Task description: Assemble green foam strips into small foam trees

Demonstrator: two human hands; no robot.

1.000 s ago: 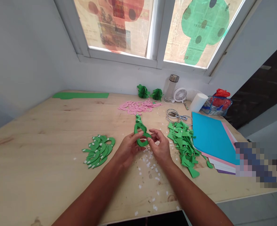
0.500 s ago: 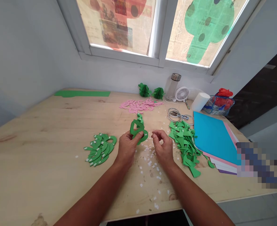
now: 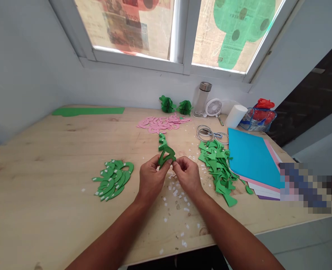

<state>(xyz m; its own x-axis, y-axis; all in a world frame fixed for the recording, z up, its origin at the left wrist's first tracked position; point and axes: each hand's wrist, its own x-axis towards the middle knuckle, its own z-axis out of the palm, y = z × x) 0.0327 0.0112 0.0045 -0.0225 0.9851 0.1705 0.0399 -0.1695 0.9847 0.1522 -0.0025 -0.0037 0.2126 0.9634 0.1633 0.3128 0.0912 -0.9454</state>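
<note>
A looped green paper cutout [image 3: 168, 151] is tilted up between my hands over the table's middle. My left hand [image 3: 152, 179] pinches its lower left part between thumb and fingers. At the cutout's lower right edge, the closed fingertips of my right hand [image 3: 187, 175] grip it; whatever small bit lies under them is hidden. Just behind the cutout lies a small stack of green paper pieces [image 3: 162, 140] with white tabs. Left of my left hand, a pile of green curved cutouts [image 3: 113, 180] bears small white squares. White paper bits [image 3: 178, 195] are scattered between my forearms.
Green scraps [image 3: 218, 168] lie right of my hands, beside blue sheets [image 3: 253, 157]. Farther back are pink cutouts [image 3: 162, 123], tape rings [image 3: 205, 133], a bottle [image 3: 203, 99], a fan [image 3: 213, 107], a white roll [image 3: 236, 116] and a green strip [image 3: 89, 111].
My right hand has moved left and its fingertips have come onto the cutout's edge. The cutout has turned to a steeper tilt. The whole view has shifted slightly.
</note>
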